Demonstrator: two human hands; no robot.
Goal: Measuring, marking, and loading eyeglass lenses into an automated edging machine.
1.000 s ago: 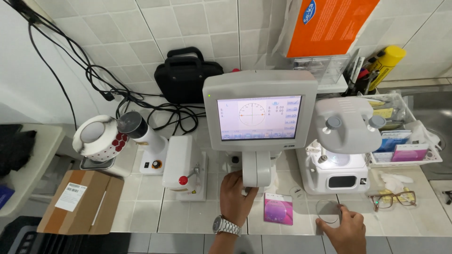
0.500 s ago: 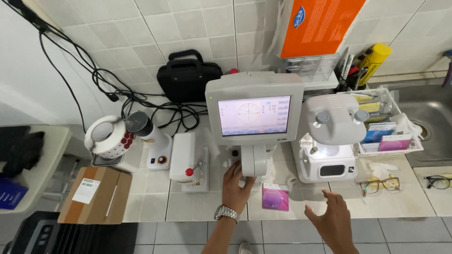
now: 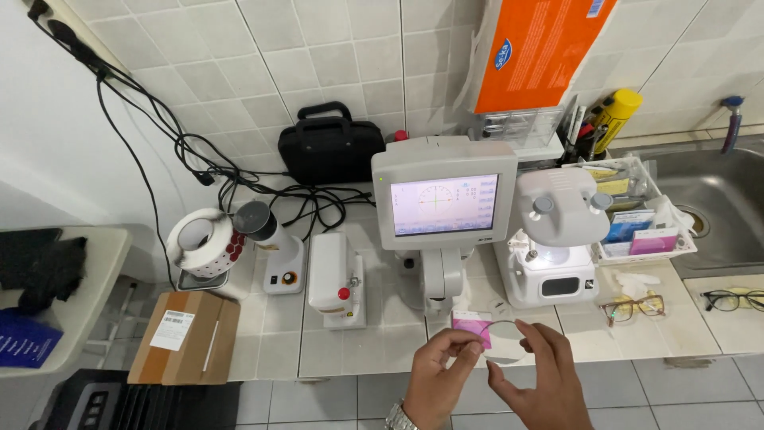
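Both hands are raised above the front edge of the tiled worktop [image 3: 263,334]: the left hand [image 3: 434,378] and the right hand [image 3: 545,382] each have their grip pinched closed on opposite edges of one round clear lens [image 3: 501,342], left fingertips on its left rim and right fingertips on its right rim. The lens is held just in front of the base of the white measuring instrument with the lit screen [image 3: 443,203], over a small pink cloth [image 3: 471,325] lying on the worktop. To the right, a pair of brown-framed glasses [image 3: 633,307] lies beside a white machine [image 3: 557,239], and a pair of black-framed glasses [image 3: 732,299] rests near the steel sink [image 3: 716,191].
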